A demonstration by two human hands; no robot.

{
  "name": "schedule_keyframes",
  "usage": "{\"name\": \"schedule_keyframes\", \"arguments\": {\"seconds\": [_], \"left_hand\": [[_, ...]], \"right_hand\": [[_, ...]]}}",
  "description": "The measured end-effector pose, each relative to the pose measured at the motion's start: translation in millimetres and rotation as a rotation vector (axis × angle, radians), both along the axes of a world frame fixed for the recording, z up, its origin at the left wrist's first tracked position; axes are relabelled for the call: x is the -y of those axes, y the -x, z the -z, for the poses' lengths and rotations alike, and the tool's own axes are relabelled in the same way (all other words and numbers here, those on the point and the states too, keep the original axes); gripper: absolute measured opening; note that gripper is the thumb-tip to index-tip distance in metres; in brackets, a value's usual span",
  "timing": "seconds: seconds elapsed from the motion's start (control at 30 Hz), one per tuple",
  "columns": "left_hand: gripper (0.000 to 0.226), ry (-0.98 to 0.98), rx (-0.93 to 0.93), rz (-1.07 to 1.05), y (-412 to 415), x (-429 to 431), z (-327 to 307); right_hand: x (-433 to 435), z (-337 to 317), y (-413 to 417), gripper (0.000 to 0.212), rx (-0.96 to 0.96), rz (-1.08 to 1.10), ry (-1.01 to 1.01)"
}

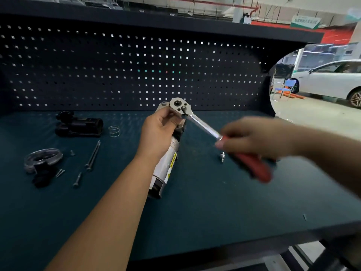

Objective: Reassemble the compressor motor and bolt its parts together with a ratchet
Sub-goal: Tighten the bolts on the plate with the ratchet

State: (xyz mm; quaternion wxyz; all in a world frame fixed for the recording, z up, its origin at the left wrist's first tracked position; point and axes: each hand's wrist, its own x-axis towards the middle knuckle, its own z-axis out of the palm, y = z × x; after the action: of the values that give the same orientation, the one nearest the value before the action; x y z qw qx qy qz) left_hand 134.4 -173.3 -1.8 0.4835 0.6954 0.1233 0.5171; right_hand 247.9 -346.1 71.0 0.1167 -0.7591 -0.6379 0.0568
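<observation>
My left hand (156,132) fingers wrap motor (168,163), tilted upright mid-tabletop (195,212), top end far | right hand (254,139) fingers grip ratchet (203,128) handle | ratchet head on motor top, shaft running near-right.

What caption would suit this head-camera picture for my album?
Left hand grips the compressor motor while the right hand holds a red-handled ratchet on its end.

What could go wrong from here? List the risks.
1. The motor stands tilted on the bench, steadied only by the left hand; torque may twist it or skid its base.
2. The right hand is motion-blurred; the ratchet could slip off the motor's end plate.
3. Long bolts lie loose near the left forearm and could be knocked.
</observation>
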Motion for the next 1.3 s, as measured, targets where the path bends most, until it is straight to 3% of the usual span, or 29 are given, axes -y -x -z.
{"name": "schedule_keyframes", "arguments": {"seconds": [0.23,0.37,0.47,0.57,0.67,0.77,0.83,0.97,1.07,1.17,1.3], "left_hand": [[0.026,0.070,0.032,0.020,-1,4,-1],[0.020,0.052,0.084,0.022,-3,7,-1],[0.026,0.040,0.075,0.026,-1,7,-1],[0.030,-0.002,0.001,-0.009,1,2,0],[0.031,-0.033,-0.002,-0.005,0,1,0],[0.029,-0.018,0.010,0.035,-2,1,0],[0.026,-0.002,0.023,0.049,-2,0,0],[0.025,-0.012,0.023,0.035,-2,0,1],[0.026,-0.011,0.025,0.043,0,0,0],[0.027,-0.038,-0.024,-0.010,0,-2,1],[0.028,0.002,-0.030,-0.013,-1,-3,2]], "right_hand": [[-23,77,74,0.044,-0.510,0.049,-0.412],[-38,91,98,0.043,-0.715,0.082,-0.445],[-35,89,90,0.044,-0.779,0.078,-0.358],[-11,67,51,0.049,-0.606,0.129,-0.228],[14,21,0,0.079,-0.333,0.238,-0.071],[11,-29,-38,0.067,-0.037,0.260,-0.076],[-7,-54,-51,0.063,0.090,0.213,-0.139],[-29,-75,-55,0.064,0.320,0.172,-0.062],[-15,-57,-51,0.062,0.195,0.178,0.079],[1,-19,-26,0.061,-0.150,0.121,0.220],[3,30,26,0.047,-0.641,0.037,0.091]]}}
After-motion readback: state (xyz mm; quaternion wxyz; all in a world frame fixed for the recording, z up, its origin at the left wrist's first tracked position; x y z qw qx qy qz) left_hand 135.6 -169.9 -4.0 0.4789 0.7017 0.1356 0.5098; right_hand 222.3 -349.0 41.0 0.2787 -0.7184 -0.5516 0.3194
